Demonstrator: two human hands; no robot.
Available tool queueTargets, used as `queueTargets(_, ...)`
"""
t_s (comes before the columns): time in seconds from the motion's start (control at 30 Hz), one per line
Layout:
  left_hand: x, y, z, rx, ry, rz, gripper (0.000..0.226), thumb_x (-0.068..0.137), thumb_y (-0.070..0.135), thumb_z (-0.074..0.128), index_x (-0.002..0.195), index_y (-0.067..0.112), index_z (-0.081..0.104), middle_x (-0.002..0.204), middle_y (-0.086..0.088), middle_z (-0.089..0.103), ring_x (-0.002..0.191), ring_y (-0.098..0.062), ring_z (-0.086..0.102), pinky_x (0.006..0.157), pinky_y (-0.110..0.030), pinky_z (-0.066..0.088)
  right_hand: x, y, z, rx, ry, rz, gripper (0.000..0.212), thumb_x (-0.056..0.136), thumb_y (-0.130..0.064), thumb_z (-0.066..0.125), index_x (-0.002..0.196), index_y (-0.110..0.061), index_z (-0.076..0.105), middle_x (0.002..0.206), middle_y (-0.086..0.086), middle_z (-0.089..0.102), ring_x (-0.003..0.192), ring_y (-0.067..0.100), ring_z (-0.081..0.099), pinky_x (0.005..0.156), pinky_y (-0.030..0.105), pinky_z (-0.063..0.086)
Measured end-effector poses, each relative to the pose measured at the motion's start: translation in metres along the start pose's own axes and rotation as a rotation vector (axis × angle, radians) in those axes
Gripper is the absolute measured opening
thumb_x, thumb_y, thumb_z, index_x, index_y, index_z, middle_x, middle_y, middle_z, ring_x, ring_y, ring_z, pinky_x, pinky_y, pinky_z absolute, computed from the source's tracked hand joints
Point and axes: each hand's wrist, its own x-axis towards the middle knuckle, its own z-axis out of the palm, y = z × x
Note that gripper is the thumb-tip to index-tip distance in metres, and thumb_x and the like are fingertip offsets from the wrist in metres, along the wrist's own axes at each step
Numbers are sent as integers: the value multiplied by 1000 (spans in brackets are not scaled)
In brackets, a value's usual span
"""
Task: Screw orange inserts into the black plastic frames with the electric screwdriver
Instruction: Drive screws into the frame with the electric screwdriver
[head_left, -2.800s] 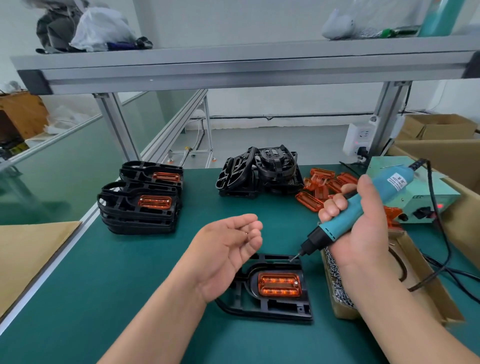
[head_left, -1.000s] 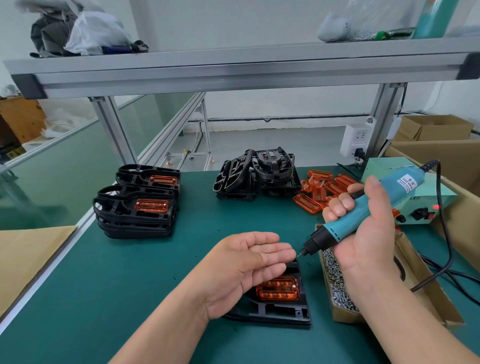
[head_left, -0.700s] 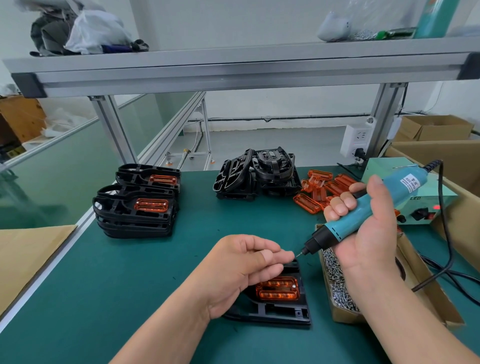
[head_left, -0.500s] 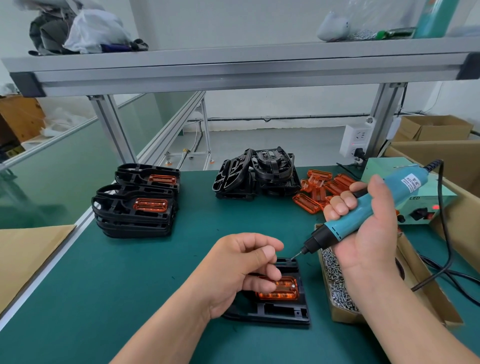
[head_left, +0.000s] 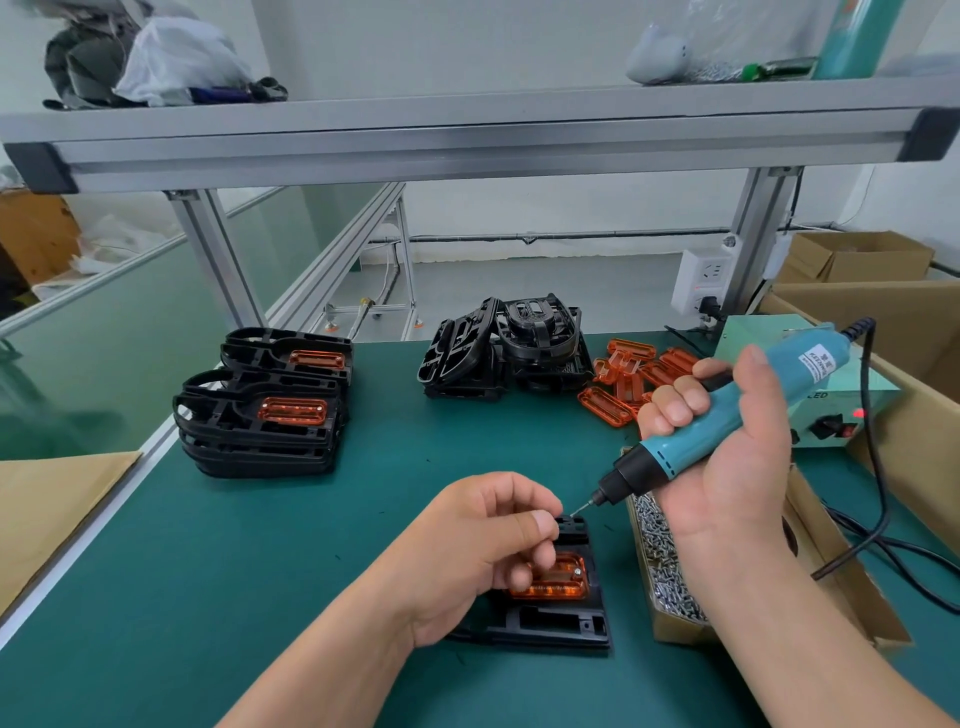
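A black plastic frame (head_left: 550, 623) lies flat on the green mat near the front, with an orange insert (head_left: 566, 587) seated in it and one screw head showing at the insert's right end. My left hand (head_left: 488, 540) hovers over the frame, fingers curled, thumb and forefinger pinching something tiny that looks like a screw. My right hand (head_left: 727, 467) grips the teal electric screwdriver (head_left: 670, 457), tilted down to the left. Its bit tip sits right beside my left thumb, above the frame's far right corner.
A cardboard box of loose screws (head_left: 660, 571) stands right of the frame. Stacked frames with inserts (head_left: 260, 421) are at the left, bare black frames (head_left: 509, 348) at the back, loose orange inserts (head_left: 623, 379) beside them. The driver's power unit (head_left: 831, 415) and cable (head_left: 878, 493) are at the right.
My left hand turned from palm-up and open to curled, pinching, and dropped onto the frame. The screwdriver tip came down closer to my left thumb.
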Motion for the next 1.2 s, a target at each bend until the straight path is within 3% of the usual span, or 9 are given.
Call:
queueTargets(0.33, -3, 3, 4, -64, -47, -73, 16, 85, 7, 62, 102, 7, 65, 90, -8, 59, 68, -12, 47, 53, -22, 36, -2, 3, 0, -20, -56, 17, 31, 103, -45, 62, 85, -19, 64, 68, -5, 49, 58, 9, 47, 56, 23, 43)
queueTargets(0.57, -2, 1, 1, -38, -21, -21, 11, 102, 0, 61, 105, 4, 70, 87, -7, 62, 66, -11, 49, 51, -18, 37, -3, 3, 1, -26, -72, 18, 31, 102, -44, 63, 86, -19, 64, 68, -5, 49, 58, 9, 47, 56, 23, 44)
queueTargets(0.73, -1, 1, 2, -64, 4, -13, 20, 103, 0, 61, 101, 8, 80, 90, -10, 70, 66, -11, 53, 52, -18, 42, -4, 1, 3, -18, -55, 2, 31, 103, -44, 61, 86, -18, 64, 68, -5, 48, 59, 10, 47, 57, 24, 43)
queueTargets(1.2, -1, 1, 4, -94, 2, -26, 16, 101, -2, 62, 105, 5, 76, 89, -9, 71, 66, -11, 57, 53, -19, 47, -8, 1, 7, -22, -62, 2, 32, 105, -44, 59, 86, -18, 63, 68, -5, 49, 58, 10, 47, 57, 23, 44)
